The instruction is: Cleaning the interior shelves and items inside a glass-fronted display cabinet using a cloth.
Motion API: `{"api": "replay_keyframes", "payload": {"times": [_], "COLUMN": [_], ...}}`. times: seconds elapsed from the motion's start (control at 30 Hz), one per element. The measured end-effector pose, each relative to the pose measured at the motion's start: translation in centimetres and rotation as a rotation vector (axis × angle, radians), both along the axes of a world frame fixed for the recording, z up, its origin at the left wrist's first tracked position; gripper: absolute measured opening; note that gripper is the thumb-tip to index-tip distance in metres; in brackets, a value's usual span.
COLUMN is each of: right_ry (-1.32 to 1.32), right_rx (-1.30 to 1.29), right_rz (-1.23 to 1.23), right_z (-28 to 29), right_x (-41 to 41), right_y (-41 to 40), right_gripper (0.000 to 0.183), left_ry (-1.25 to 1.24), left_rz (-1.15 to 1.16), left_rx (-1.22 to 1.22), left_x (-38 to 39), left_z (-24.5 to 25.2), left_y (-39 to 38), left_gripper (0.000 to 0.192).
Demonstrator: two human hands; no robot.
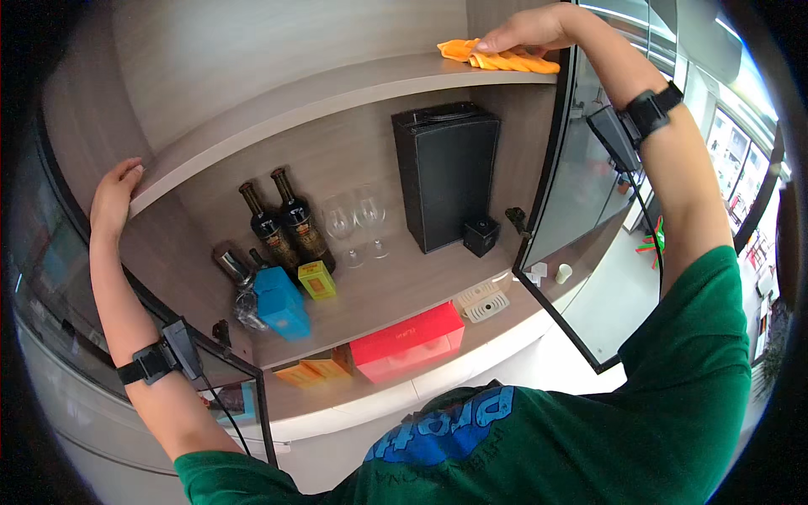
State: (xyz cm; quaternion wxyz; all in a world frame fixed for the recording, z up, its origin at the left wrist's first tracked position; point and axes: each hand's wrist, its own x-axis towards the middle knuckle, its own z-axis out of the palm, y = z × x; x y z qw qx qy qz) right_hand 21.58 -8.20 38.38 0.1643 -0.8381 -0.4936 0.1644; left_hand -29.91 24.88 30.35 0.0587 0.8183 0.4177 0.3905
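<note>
My right hand (pixel 527 30) presses a folded orange cloth (pixel 514 61) onto the right end of the upper wooden shelf (pixel 303 98). My left hand (pixel 117 192) rests at that shelf's left end, against the cabinet's side. Its fingertips bend over the shelf's top surface; whether they grip the edge is hidden. Under this shelf, two dark wine bottles (pixel 306 230) lean at the left beside two stemmed glasses (pixel 355 218). A tall black box (pixel 448 180) stands at the right, with a small black cube-shaped box (pixel 481 236) by its foot.
Glass doors with black frames stand open at the left (pixel 260 404) and right (pixel 548 158). Lower left are a blue box (pixel 281 303), a yellow-green box (pixel 317 280) and a plastic-wrapped item (pixel 249 307). Beneath are a red box (pixel 407 341), orange boxes (pixel 315 371) and a beige slotted tray (pixel 489 306).
</note>
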Motion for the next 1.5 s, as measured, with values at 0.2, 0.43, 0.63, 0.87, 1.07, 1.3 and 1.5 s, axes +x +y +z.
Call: {"api": "replay_keyframes", "payload": {"times": [0.2,0.43,0.63,0.87,1.07,1.3,1.5], "right_ry": [-0.677,-0.707,-0.919,-0.754,-0.871,-0.852,-1.131], "right_rx": [0.329,0.46,0.677,0.706,0.948,1.301,1.495], "right_rz": [0.187,-0.012,-0.024,0.524,0.683,0.522,0.015], "right_z": [-4.0,-7.6,-10.5,-9.9,-10.6,-13.2,-14.3], "right_x": [5.5,3.1,-7.4,-24.4,-28.0,-19.0,-3.5], "right_y": [1.6,0.5,3.3,11.7,15.9,10.6,2.6], "right_gripper": [0.05,0.058,0.061,0.052,0.041,0.028,0.037], "left_ry": [0.001,0.049,0.041,0.048,0.057,0.094,0.102], "left_rz": [-0.019,0.045,0.08,0.002,-0.161,-0.163,-0.147], "left_rx": [0.048,0.128,0.147,0.072,-0.106,-0.068,-0.056], "left_x": [-0.3,0.2,1.1,0.5,0.1,-2.0,0.2], "left_z": [0.0,-0.1,0.2,0.0,0.9,0.0,0.9], "left_y": [1.2,-0.1,-2.3,-2.1,-0.1,0.0,-1.6], "left_gripper": [0.042,0.045,0.046,0.044,0.04,0.038,0.04]}}
